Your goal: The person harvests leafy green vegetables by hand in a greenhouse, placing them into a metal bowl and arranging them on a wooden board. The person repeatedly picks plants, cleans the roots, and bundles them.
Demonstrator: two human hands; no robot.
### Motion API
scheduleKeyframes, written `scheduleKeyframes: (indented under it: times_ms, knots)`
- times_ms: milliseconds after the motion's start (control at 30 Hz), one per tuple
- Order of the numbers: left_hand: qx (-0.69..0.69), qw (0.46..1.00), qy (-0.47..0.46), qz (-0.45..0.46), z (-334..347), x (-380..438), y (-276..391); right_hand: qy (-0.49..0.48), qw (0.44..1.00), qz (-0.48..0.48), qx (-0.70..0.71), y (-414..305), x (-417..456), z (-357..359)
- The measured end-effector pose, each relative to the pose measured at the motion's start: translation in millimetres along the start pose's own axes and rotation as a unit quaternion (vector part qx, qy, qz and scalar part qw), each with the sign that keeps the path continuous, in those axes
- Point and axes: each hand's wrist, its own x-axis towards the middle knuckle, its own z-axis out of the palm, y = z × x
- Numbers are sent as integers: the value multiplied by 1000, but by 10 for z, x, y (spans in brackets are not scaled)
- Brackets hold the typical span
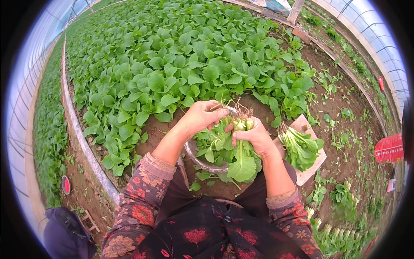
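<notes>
My right hand (254, 134) grips a bunch of leafy greens (243, 165) around the base of its stalks. The pale stalk ends and brown roots point away from me, and the leaves hang toward my lap. At the root end is my left hand (207, 115), thumb and fingers close together near a thin stem; whether it pinches that stem is unclear. Beneath both hands is a round basin (207, 166) with loose greens in it, partly hidden by the bunch. Right of my right hand, another bunch of greens (299, 149) lies on a pale board (312, 171).
A dense bed of leafy plants (181, 61) spreads ahead. A pale raised edging (87, 145) runs along the left. Several bunches (336, 236) lie on the soil at lower right, below a red bag (389, 148). At lower left are a person in dark clothing (66, 230) and a red-filled bowl (66, 185).
</notes>
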Motion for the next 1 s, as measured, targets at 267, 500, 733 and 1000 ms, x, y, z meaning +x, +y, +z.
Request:
scheduleKeyframes:
  times_ms: [267,500,733,1000]
  knots:
    - [-112,978,154,79,-187,194,-149,3,1000,-6,1,9,13,7]
    - [10,1000,12,14,-220,118,-144,-16,998,-12,63,-17,40,3]
    - [-82,992,-64,66,-151,-6,7,-11,997,-16,78,20,75,64]
    - [-31,999,-1,26,144,-17,-75,48,996,-37,66,232,221,22]
